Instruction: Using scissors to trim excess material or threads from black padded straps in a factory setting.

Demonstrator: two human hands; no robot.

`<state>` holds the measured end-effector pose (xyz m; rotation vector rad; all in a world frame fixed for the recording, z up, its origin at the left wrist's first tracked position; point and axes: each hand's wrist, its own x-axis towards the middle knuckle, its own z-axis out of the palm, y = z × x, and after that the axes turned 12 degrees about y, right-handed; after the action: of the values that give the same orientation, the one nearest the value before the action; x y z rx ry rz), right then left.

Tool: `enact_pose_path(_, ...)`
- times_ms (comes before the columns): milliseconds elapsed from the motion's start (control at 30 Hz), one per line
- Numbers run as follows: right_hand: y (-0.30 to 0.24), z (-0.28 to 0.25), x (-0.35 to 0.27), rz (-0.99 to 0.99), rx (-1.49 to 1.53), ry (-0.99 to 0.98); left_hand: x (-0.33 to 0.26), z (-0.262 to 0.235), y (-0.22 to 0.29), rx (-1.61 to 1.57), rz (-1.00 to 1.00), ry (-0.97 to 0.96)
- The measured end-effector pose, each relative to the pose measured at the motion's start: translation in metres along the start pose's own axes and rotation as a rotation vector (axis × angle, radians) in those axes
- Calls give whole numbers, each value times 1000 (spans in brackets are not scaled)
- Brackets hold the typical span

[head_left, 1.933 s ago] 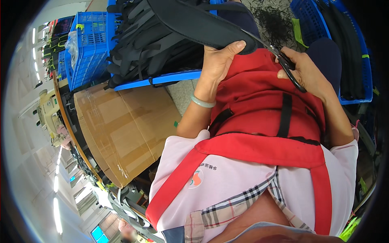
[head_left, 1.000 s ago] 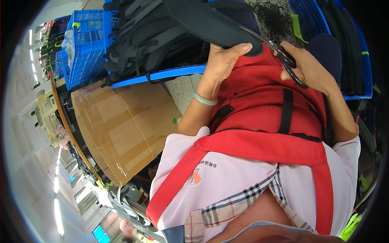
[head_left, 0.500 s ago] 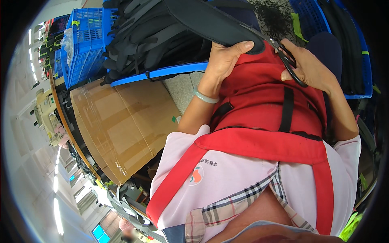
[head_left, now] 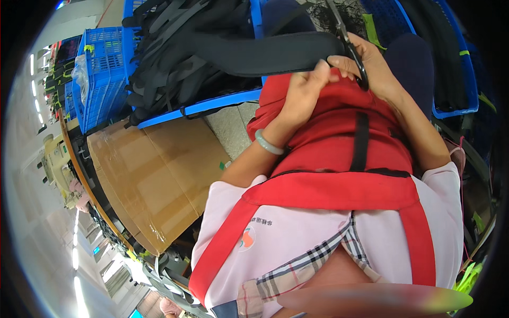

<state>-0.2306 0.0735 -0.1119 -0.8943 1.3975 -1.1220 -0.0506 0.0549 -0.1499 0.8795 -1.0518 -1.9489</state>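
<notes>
A long black padded strap with a rounded, stitched end stretches across my lap. Black-handled scissors are in my right hand, blades pointing up and away from me. My right thumb also reaches to the strap's rounded end. Below the strap's near edge is my left hand, thumb and fingers drawn together close to my right thumb. Whatever lies between its fingertips is too small to make out. More black straps lie piled at the upper left, where the held strap's far part overlaps them.
The pile sits in a blue crate; another blue crate stands farther left. At right, a blue crate holds long black pieces. A cardboard box stands at my left. Black thread scraps lie on the floor ahead.
The strap has swung from slanting to nearly level. My left hand has slid off its face to the near edge. My right hand has moved in to the strap's end, the scissors turning upright.
</notes>
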Motion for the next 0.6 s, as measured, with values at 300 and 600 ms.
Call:
enact_pose_path(300, -34, -29, -1, -186, -124, -278, 17, 24, 117, 1202, 846, -109)
enact_pose_path(600, -16, -36, -17, -117, -259, 35, 63, 9, 129, 942, 283, -348)
